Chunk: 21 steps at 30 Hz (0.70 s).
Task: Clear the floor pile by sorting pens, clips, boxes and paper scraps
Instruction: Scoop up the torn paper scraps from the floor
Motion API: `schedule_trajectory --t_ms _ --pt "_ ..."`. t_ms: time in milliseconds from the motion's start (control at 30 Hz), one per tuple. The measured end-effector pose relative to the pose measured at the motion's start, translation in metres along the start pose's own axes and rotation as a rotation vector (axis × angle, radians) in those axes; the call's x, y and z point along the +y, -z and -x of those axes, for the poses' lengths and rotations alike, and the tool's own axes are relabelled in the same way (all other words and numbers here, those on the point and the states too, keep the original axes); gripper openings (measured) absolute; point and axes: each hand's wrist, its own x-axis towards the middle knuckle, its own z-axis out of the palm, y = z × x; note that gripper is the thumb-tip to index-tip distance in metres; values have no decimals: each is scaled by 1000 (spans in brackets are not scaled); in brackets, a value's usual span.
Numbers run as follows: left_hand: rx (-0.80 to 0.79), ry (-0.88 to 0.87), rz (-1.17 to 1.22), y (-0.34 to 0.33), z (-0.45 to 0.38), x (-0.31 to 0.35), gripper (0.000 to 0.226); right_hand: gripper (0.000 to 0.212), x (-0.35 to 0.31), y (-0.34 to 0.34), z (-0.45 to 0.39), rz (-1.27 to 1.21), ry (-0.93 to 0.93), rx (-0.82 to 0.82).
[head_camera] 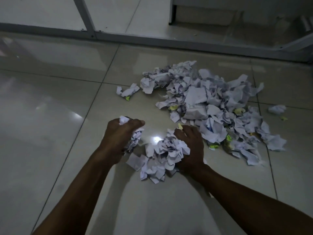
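Early going, by the look of it: left hand (121,135) fisted around a wad of crumpled paper (135,138), right hand (191,146) clutching a bigger bunch (166,150) at lower centre. Main pile (211,106) right of centre, mostly untouched. No pens, clips or boxes discernible.

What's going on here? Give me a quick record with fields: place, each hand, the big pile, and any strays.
place: glossy tiled floor, dim light
left hand: grips a wad of crumpled paper
right hand: grips a larger paper bunch
main pile: crumpled white scraps with small yellow-green bits, right of the hands
strays: one scrap left of the pile, one at its right
pens, clips, boxes: none visible
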Motion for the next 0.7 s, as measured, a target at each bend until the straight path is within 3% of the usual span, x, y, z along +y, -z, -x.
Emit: schedule_trajectory --t_ms 100,200,267,333,533,633,700 --pt "60 -13 61 12 7 -2 33 45 -7 5 -8 86 -19 22" --pt "64 -1 68 17 17 -6 22 21 -8 10 -21 -5 -90 -27" --pt "64 -21 37 19 25 -7 18 34 -10 9 -26 -45 -113 -51" --pt "35 -62 -2 20 32 -9 21 33 -14 15 -32 11 -123 -82" --pt "-146 -133 -113 -13 56 -7 23 31 -12 32 -39 129 -262 122" --pt "-184 -149 -102 -34 65 -8 29 32 -18 45 -48 -60 -430 244" --pt "-247 -114 -83 -46 73 -11 35 31 -26 52 -58 -268 -637 317"
